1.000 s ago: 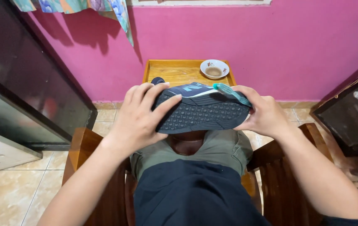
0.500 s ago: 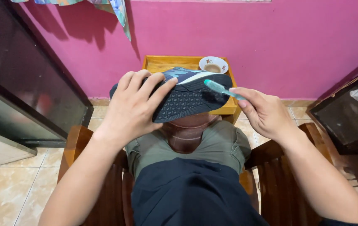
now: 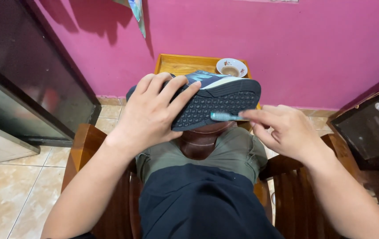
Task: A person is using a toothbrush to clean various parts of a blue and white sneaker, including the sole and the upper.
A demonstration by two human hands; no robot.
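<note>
- Centrally held above the lap: a dark sneaker (image 3: 211,99), tipped on its side so the studded black sole faces up and toward the camera, pale midsole edge along the top.
- Wrapped over the heel end — left hand (image 3: 151,115), fingers spread across the sole, clamped firmly on the sneaker.
- Pinched in the right hand (image 3: 286,130): a teal toothbrush (image 3: 225,116), fingertips closed on its handle, head lying against the lower edge of the sole.
- Seated on a wooden chair (image 3: 81,146), armrests flanking both forearms, so sideways room is tight at the elbows.
- Beyond the toe of the sneaker, a small wooden table (image 3: 180,64) pushed against the pink wall (image 3: 264,40).
- At the table's far right corner, a small white saucer (image 3: 231,67) — brownish residue inside, exact contents unclear.
- Off to the left, a dark glass cabinet (image 3: 25,84) and a strip of open tiled floor (image 3: 8,186).
- Off to the right, another dark cabinet edge (image 3: 371,128) close by the chair.
</note>
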